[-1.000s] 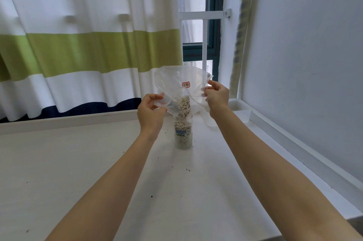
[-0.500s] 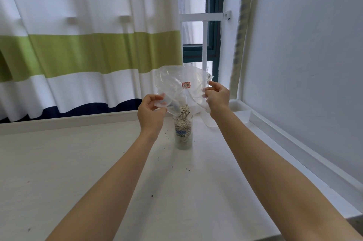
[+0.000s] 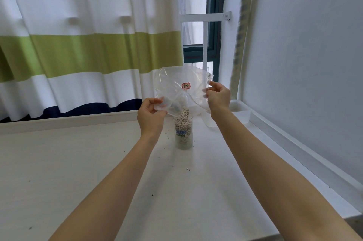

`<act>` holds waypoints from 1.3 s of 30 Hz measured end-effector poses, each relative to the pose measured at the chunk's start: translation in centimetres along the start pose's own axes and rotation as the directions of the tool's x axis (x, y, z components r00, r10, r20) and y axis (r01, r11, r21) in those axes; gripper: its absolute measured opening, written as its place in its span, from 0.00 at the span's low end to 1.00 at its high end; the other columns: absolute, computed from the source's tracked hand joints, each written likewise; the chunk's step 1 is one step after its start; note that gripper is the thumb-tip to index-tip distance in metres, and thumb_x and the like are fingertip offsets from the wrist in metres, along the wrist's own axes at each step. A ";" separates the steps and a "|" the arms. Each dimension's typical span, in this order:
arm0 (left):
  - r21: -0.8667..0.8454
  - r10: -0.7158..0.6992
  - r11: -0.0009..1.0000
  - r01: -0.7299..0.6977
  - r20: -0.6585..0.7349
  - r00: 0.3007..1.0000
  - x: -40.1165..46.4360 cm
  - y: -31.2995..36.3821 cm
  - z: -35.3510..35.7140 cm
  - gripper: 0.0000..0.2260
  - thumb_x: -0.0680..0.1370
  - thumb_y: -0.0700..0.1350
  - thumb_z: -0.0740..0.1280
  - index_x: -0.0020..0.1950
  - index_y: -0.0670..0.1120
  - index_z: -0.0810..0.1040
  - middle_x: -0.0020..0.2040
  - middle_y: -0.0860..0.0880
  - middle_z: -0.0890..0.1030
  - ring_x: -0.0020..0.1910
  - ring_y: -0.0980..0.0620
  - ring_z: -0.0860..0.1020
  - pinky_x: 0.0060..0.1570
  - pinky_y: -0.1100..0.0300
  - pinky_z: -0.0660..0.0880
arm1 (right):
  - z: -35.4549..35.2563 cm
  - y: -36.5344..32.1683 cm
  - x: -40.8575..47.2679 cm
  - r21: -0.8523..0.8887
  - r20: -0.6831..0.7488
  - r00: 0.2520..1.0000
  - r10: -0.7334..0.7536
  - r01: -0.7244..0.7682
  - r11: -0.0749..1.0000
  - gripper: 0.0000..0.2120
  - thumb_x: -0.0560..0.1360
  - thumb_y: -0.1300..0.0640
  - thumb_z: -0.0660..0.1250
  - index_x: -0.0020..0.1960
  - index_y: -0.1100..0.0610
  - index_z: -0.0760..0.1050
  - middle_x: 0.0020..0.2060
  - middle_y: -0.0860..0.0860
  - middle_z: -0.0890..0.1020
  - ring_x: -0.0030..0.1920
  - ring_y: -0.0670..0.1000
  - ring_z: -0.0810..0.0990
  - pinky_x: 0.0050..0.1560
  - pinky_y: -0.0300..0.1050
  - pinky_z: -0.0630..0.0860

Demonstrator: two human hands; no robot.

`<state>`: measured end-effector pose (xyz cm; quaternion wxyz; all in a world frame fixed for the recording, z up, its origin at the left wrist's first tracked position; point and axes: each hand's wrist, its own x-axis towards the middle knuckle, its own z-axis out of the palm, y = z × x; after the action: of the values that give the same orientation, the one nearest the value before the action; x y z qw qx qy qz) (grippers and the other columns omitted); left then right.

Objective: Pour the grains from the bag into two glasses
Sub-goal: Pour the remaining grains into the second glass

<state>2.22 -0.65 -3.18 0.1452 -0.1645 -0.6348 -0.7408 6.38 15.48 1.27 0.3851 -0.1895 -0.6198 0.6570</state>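
Observation:
A clear plastic bag (image 3: 176,85) with a small red label hangs upturned over a tall clear glass (image 3: 183,133) on the white table (image 3: 78,162). My left hand (image 3: 151,115) pinches the bag's lower left edge, and my right hand (image 3: 218,98) pinches its right side. A thin stream of pale grains (image 3: 183,112) runs from the bag's lowest corner into the glass. The glass is filled with grains almost to its rim. A second clear glass (image 3: 209,120) is partly hidden behind my right wrist and the bag.
A small clear plastic tub (image 3: 240,112) stands in the back right corner by the wall. Stray grains (image 3: 187,169) lie scattered on the table around the glass. A striped curtain (image 3: 88,44) hangs behind the table, with a window frame to its right.
The heap of grains left in the bag has shrunk as it drained into the glass. Both hands have stayed in about the same place.

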 end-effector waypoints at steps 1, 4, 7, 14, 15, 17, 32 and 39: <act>-0.001 -0.001 1.000 0.001 -0.005 1.000 0.0 -0.1 0.0 0.15 0.70 0.29 0.69 0.42 0.49 0.75 0.42 0.58 0.82 0.48 0.54 0.81 0.55 0.48 0.78 | 0.0 0.0 0.0 -0.004 -0.010 1.000 -0.002 0.002 1.000 0.18 0.77 0.70 0.60 0.65 0.60 0.73 0.44 0.52 0.80 0.42 0.47 0.77 0.50 0.39 0.75; -0.003 -0.006 1.000 0.005 -0.016 1.000 -0.1 -0.2 -0.1 0.15 0.70 0.28 0.68 0.42 0.49 0.74 0.43 0.58 0.82 0.49 0.52 0.81 0.56 0.49 0.78 | -0.1 0.0 -0.1 -0.017 -0.046 0.999 -0.004 0.003 1.000 0.18 0.78 0.69 0.59 0.66 0.59 0.72 0.47 0.53 0.79 0.46 0.49 0.76 0.44 0.35 0.74; 0.002 -0.002 1.000 0.002 -0.019 1.000 -0.2 -0.3 -0.2 0.15 0.70 0.29 0.69 0.42 0.50 0.74 0.43 0.58 0.82 0.50 0.51 0.81 0.56 0.50 0.78 | -0.3 0.0 0.1 -0.045 -0.038 0.999 -0.010 0.008 0.999 0.21 0.78 0.70 0.57 0.69 0.57 0.68 0.48 0.53 0.78 0.44 0.47 0.75 0.37 0.32 0.71; 0.009 0.000 1.000 0.000 -0.022 1.000 -0.4 -0.4 -0.1 0.16 0.70 0.29 0.70 0.42 0.50 0.74 0.44 0.57 0.82 0.50 0.52 0.81 0.55 0.54 0.78 | -0.4 0.2 0.5 -0.136 0.007 0.999 -0.045 0.045 0.990 0.25 0.78 0.71 0.54 0.72 0.53 0.65 0.50 0.51 0.70 0.37 0.44 0.70 0.31 0.31 0.67; 0.013 0.001 1.000 -0.001 -0.026 1.000 -0.5 -0.5 -0.1 0.16 0.70 0.29 0.70 0.42 0.50 0.74 0.44 0.57 0.82 0.50 0.51 0.81 0.55 0.55 0.78 | -0.4 0.3 0.5 -0.138 0.004 0.999 -0.047 0.047 0.989 0.26 0.78 0.71 0.54 0.72 0.53 0.65 0.50 0.51 0.71 0.37 0.44 0.70 0.32 0.31 0.67; 0.020 0.001 1.000 0.000 -0.033 0.999 -0.5 -0.5 -0.1 0.15 0.70 0.30 0.71 0.42 0.51 0.74 0.43 0.58 0.82 0.50 0.50 0.81 0.54 0.56 0.78 | -0.5 0.3 0.6 -0.143 -0.009 0.998 -0.055 0.053 0.988 0.26 0.78 0.71 0.55 0.72 0.53 0.65 0.50 0.51 0.71 0.39 0.45 0.71 0.32 0.31 0.68; 0.016 0.007 1.000 -0.007 -0.028 1.000 -0.6 -0.3 -0.1 0.15 0.71 0.30 0.70 0.42 0.50 0.74 0.42 0.59 0.82 0.49 0.52 0.82 0.54 0.58 0.78 | -0.6 0.8 1.0 -0.101 0.068 0.998 0.015 -0.008 0.995 0.22 0.81 0.61 0.50 0.73 0.49 0.62 0.56 0.49 0.69 0.48 0.47 0.71 0.44 0.36 0.71; 0.019 0.003 1.000 -0.003 -0.027 1.000 -0.7 -0.4 -0.1 0.14 0.71 0.31 0.71 0.42 0.50 0.74 0.43 0.57 0.82 0.49 0.52 0.82 0.56 0.57 0.77 | -0.7 1.0 1.3 -0.068 0.074 0.995 0.061 -0.056 0.996 0.23 0.81 0.58 0.50 0.76 0.51 0.56 0.68 0.56 0.71 0.51 0.50 0.71 0.42 0.39 0.69</act>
<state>2.69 -0.65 -3.90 0.1562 -0.1541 -0.6395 -0.7368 5.80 17.04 0.51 0.3356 -0.1951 -0.6495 0.6538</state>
